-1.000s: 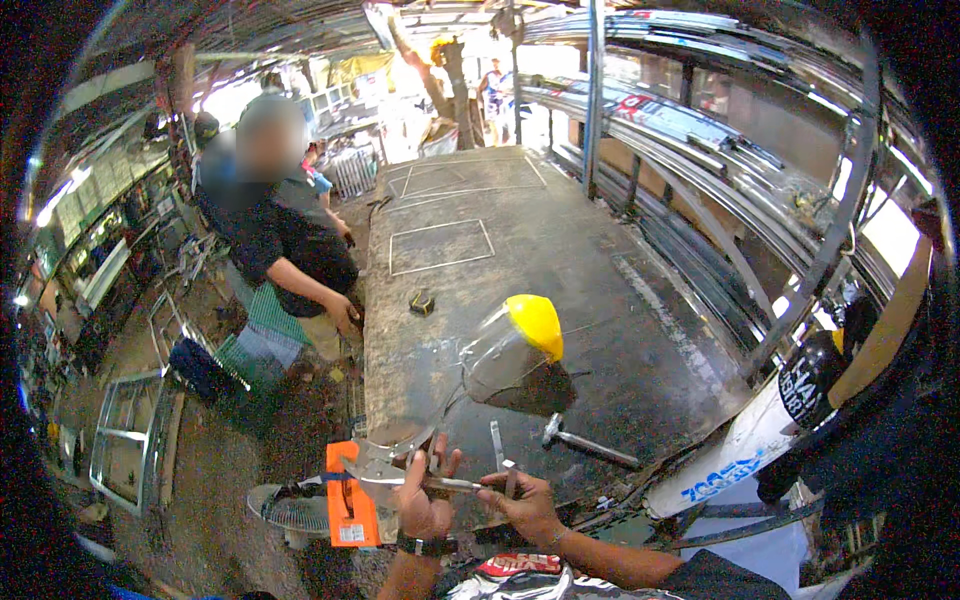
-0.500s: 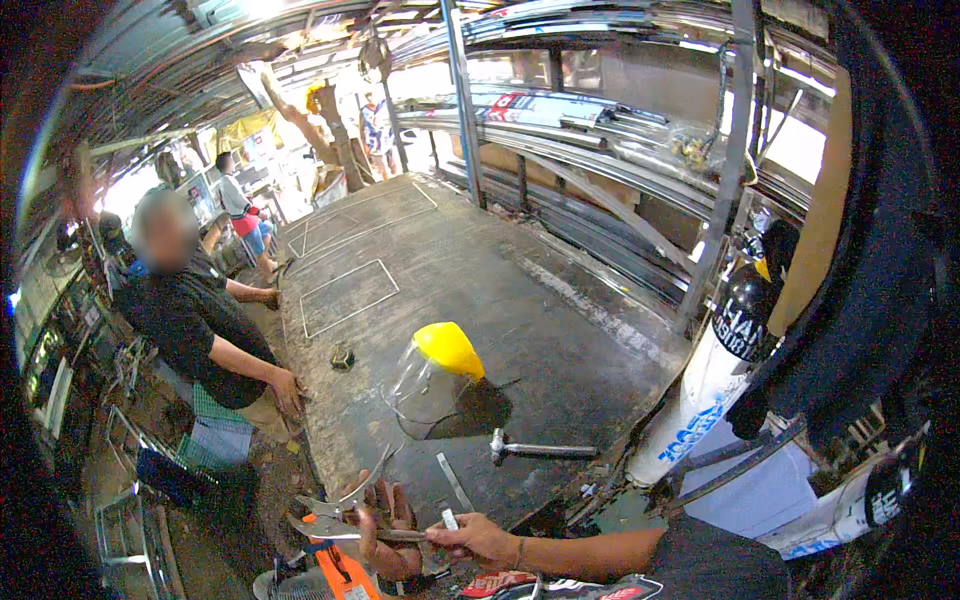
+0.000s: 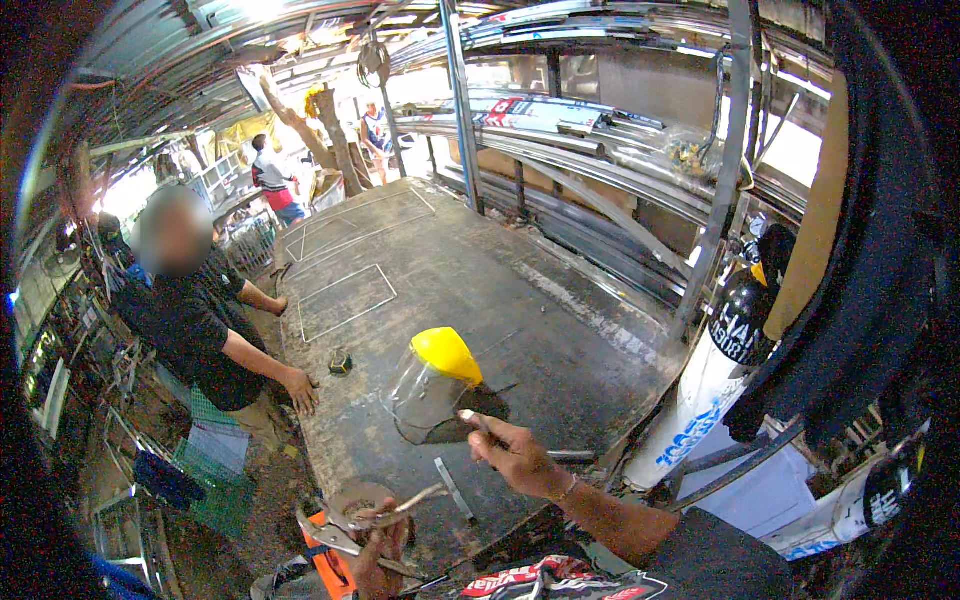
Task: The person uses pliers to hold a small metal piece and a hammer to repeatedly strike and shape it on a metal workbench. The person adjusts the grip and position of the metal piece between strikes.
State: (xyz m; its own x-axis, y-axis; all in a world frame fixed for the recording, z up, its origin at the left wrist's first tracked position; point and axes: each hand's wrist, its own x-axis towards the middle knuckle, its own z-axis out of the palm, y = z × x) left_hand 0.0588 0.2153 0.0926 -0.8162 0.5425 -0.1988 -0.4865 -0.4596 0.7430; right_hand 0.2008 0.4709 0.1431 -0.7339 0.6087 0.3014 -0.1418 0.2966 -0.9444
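Observation:
My left hand (image 3: 372,562), at the table's near edge, grips a pliers-like metal clamp (image 3: 335,540) with long curved arms; a brownish round disc (image 3: 362,497) shows just beyond it. My right hand (image 3: 520,462) reaches out over the worktable, fingers closed around a short, dark, pale-tipped rod (image 3: 474,419). Behind that hand lies a hammer (image 3: 573,456); only part of its handle shows. A flat metal strip (image 3: 453,488) rests between my hands. Past the right hand sits a face shield (image 3: 445,355) with a yellow crown and clear visor.
Rectangular wire frames (image 3: 348,303) and a small dark tape-measure-like object (image 3: 341,361) lie farther along the worktable (image 3: 590,370). A person in black (image 3: 215,330) leans on its left edge. White gas cylinders (image 3: 690,420) stand right, below racks of metal bars (image 3: 560,130).
My right hand has moved away from the clamp, forward and right to beside the face shield, covering the hammer's head. My left hand has lowered slightly, still gripping the clamp, which has turned.

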